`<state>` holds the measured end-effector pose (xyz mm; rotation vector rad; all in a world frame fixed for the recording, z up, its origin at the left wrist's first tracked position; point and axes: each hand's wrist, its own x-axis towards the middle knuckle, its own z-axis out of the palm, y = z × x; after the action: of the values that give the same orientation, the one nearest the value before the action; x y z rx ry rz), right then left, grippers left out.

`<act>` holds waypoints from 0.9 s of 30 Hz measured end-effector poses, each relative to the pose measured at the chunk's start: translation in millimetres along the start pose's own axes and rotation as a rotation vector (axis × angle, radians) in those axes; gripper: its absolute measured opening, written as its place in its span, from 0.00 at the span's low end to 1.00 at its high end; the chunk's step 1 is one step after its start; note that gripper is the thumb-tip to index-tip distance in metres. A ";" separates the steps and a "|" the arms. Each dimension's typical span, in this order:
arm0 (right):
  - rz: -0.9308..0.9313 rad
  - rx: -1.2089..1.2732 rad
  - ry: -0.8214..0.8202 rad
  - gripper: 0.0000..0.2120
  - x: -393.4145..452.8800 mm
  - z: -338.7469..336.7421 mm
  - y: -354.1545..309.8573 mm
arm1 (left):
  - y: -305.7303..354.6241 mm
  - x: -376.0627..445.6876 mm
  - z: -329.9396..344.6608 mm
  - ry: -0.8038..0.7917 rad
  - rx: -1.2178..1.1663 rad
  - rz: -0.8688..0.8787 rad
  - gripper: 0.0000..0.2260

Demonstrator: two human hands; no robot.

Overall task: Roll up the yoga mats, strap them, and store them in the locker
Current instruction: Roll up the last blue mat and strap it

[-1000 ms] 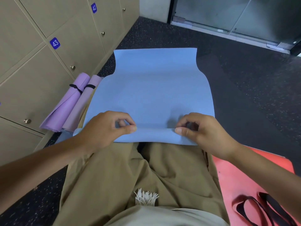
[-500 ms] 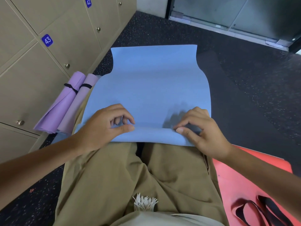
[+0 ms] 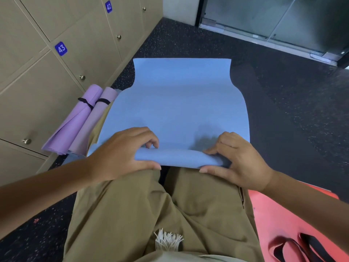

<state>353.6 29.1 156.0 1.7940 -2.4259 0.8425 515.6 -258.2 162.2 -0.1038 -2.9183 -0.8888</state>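
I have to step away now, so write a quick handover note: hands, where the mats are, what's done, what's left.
Left hand and right hand: both grip the first small roll at the near end of the blue mat; the rest lies flat on the floor.
Done: two purple mats rolled and strapped, lying by the lockers.
Left: finish rolling blue, strap it, do the red mat; black straps lie on it. Store all.

Blue mat (image 3: pixel 181 110) edge now thicker roll.
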 end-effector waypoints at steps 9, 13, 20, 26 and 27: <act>0.271 -0.028 -0.157 0.22 15.8 -8.9 -8.4 | 7.7 -3.2 12.5 0.122 0.172 -0.077 0.20; 0.291 -0.027 -0.171 0.23 19.3 -5.9 -9.1 | 0.2 3.2 13.9 0.099 0.059 -0.156 0.20; 0.063 -0.171 -0.036 0.21 21.4 -2.7 4.5 | -12.7 27.7 -3.5 -0.106 -0.156 -0.232 0.12; 0.044 -0.088 -0.136 0.25 36.0 -9.6 13.5 | -24.0 40.5 -8.6 -0.127 -0.128 -0.161 0.17; 0.073 -0.041 -0.154 0.23 38.9 -10.7 15.5 | -26.4 42.5 -9.3 -0.126 -0.146 -0.152 0.17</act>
<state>323.2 2.3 171.0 1.8307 -2.5956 0.6780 471.6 -283.6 159.8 0.0557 -3.0058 -1.1598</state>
